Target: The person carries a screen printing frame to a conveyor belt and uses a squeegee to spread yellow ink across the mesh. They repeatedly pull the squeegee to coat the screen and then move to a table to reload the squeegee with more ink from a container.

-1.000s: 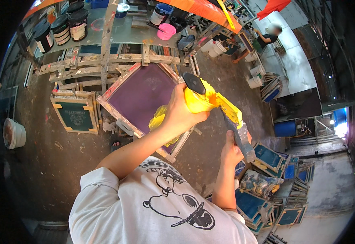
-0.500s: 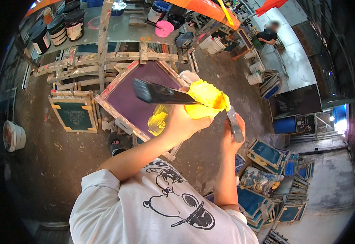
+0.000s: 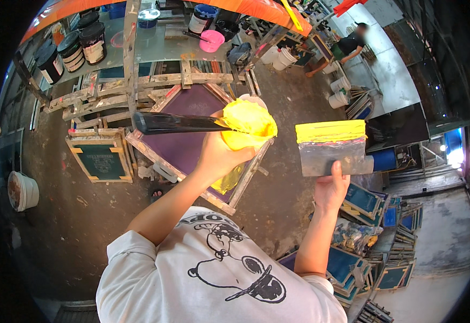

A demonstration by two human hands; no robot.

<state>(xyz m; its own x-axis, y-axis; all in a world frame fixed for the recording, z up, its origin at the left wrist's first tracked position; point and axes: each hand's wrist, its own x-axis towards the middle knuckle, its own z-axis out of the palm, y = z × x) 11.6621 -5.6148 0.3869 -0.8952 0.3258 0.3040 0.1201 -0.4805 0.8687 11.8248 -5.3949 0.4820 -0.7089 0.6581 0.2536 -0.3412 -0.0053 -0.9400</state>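
My left hand (image 3: 221, 153) is wrapped round a small tub (image 3: 240, 141) heaped and smeared with thick yellow ink (image 3: 248, 116). A black-handled spatula (image 3: 178, 123) lies across the tub's mouth, its handle pointing left and its other end in the ink. My right hand (image 3: 331, 188) grips a flat grey squeegee (image 3: 326, 154) by its lower edge, thumb on its face. Yellow ink coats the squeegee's upper edge, and the tool stands apart from the tub. Beneath the left hand leans a wood-framed printing screen (image 3: 178, 134) with purple mesh and a yellow patch (image 3: 228, 180) at its lower corner.
A glass-topped table (image 3: 154, 46) at the far left bears dark ink tubs (image 3: 92, 43) and a pink bowl (image 3: 211, 41). A white bucket (image 3: 24, 191) stands on the floor at left. Stacked screens (image 3: 348, 269) lie at right. Another person (image 3: 350, 46) stands beside a long table.
My right hand has moved right, away from the tub, and the squeegee has turned from edge-on to face-on. The tub and spatula have shifted left with my left hand.
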